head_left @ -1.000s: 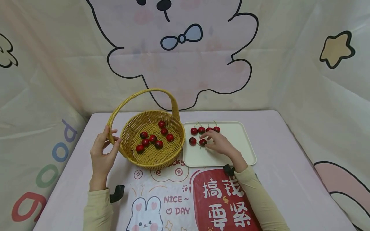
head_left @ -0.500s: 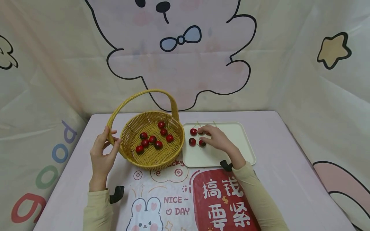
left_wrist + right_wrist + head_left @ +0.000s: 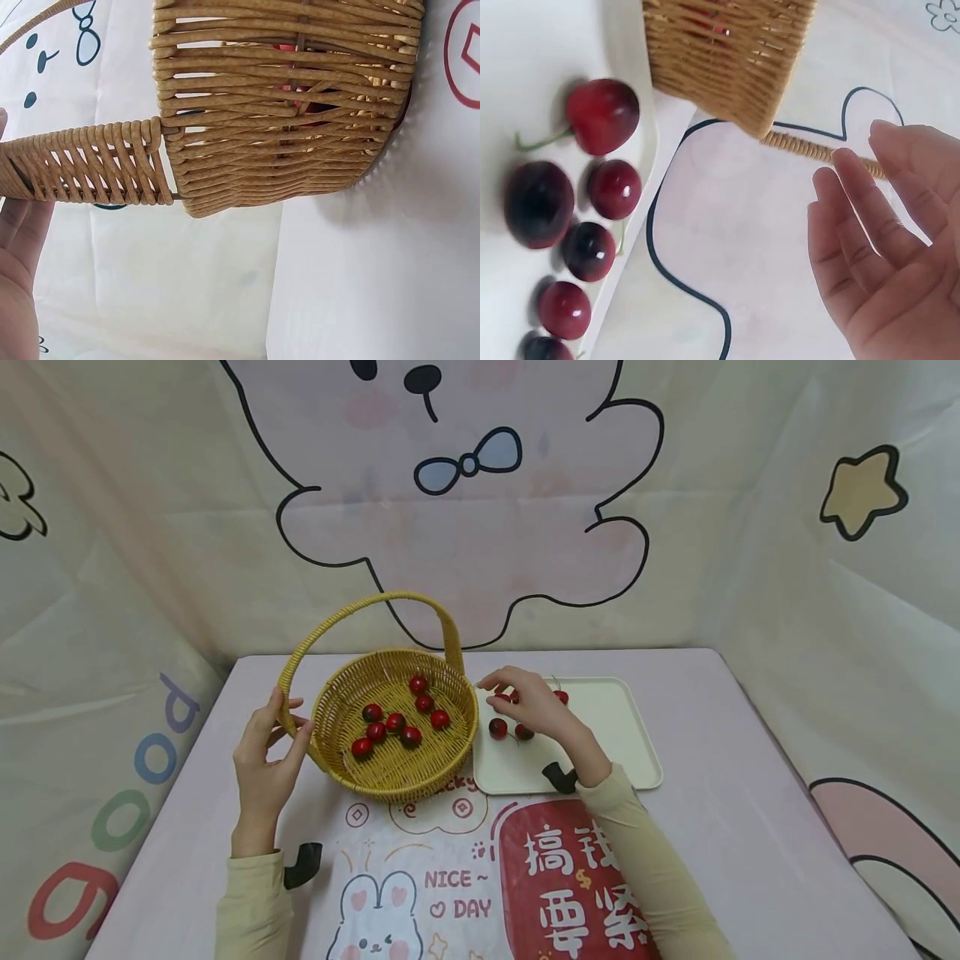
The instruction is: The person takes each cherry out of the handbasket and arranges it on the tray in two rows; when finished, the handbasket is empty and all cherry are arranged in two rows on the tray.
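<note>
My left hand grips the left foot of the handle on a yellow-brown wicker basket; in the left wrist view the fingers show beside the woven handle. Several dark red cherries lie inside the basket. My right hand hovers above the left part of a cream tray, near the basket's right rim. In the right wrist view this hand has loosely bent fingers and holds nothing. Several cherries, some with green stems, lie on the tray; my hand hides part of them in the head view.
Basket and tray stand side by side on a pale table, close together. A printed mat lies in front of them. Cloth walls with cartoon drawings rise behind and at both sides. The basket's tall handle arches over it.
My right hand has moved left across the tray, from the front cherry past the back row towards the basket. My left hand and the basket have stayed in place.
</note>
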`<state>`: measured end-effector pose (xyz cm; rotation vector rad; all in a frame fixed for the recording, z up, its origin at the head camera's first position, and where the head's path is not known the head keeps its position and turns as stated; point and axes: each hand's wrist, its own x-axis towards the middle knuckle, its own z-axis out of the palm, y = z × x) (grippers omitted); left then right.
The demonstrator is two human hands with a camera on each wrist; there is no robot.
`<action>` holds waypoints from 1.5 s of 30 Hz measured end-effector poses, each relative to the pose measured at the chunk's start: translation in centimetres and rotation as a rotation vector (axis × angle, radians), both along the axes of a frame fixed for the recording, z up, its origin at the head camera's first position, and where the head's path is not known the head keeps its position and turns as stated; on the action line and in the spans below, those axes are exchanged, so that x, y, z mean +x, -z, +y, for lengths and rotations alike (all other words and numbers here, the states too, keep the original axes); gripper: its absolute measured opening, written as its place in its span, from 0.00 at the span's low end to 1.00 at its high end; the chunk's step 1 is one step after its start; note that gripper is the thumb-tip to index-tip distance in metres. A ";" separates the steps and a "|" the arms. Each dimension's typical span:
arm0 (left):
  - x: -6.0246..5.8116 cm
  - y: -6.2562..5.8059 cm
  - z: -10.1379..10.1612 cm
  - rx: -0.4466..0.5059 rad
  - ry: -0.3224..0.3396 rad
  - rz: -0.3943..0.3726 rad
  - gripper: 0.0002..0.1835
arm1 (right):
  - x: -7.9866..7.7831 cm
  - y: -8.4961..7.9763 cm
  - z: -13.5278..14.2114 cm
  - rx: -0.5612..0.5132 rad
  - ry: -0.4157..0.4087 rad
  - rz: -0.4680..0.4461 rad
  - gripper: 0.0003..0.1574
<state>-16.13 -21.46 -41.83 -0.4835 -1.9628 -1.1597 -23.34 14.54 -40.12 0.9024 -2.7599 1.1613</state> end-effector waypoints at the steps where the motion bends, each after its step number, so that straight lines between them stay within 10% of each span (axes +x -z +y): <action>1: -0.1 0.2 -0.1 0.001 -0.002 0.000 0.38 | 0.0 -0.1 -0.3 -0.008 -0.011 -0.002 0.14; 45: -0.6 1.1 -0.7 -0.014 0.002 0.004 0.38 | -7.2 3.2 -11.1 0.351 -0.056 -0.124 0.20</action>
